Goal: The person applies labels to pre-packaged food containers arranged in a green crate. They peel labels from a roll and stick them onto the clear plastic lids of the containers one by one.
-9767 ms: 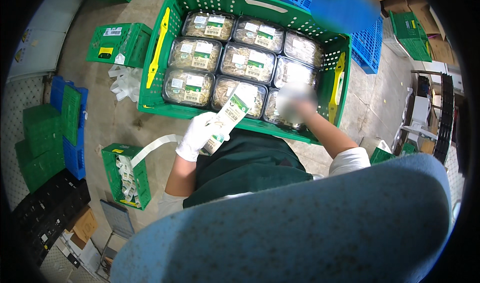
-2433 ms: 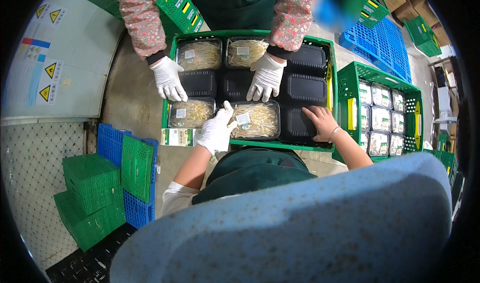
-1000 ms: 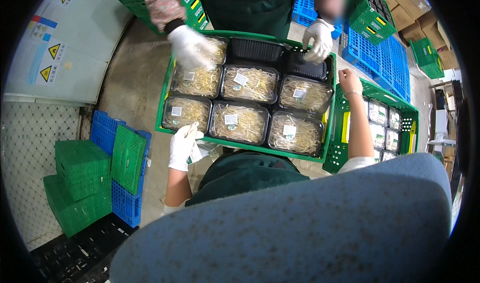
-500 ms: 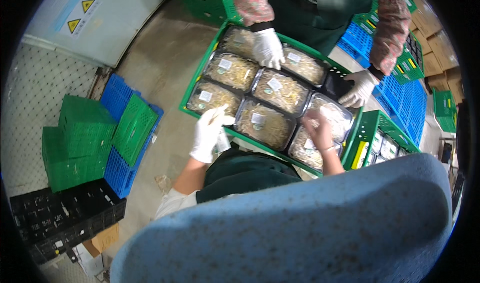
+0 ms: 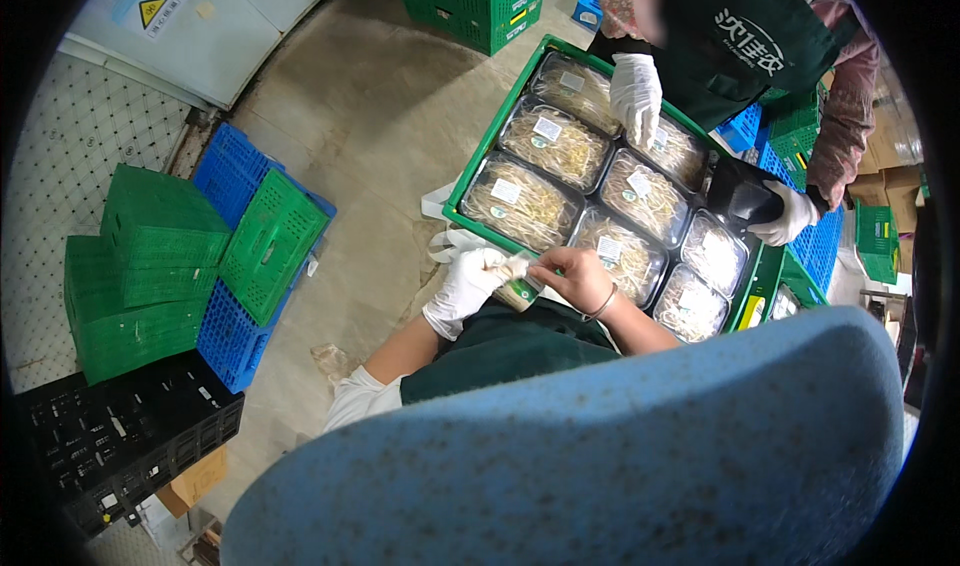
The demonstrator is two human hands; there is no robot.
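Left hand [image 5: 465, 284], gloved, and bare right hand [image 5: 577, 274] pinch a label strip [image 5: 520, 291] at crate's [image 5: 470, 181] 7 o'clock. Judged light, limp, sticky; grip edges.

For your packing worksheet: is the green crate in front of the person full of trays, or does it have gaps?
Not quite full: the green crate holds eight sprout trays; a co-worker's gloved hand holds a black tray at its far corner.

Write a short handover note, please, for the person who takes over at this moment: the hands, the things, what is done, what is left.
Left hand, white glove: holds the label roll at the crate's near edge.
Right hand, bare: fingers pinch at the roll.
Green crate: packed with clear trays of sprouts.
Done: the trays in view carry a white label on the lid.
Left: the co-worker's gloved hand holds a black tray at the far right; I cannot tell if it is labelled.
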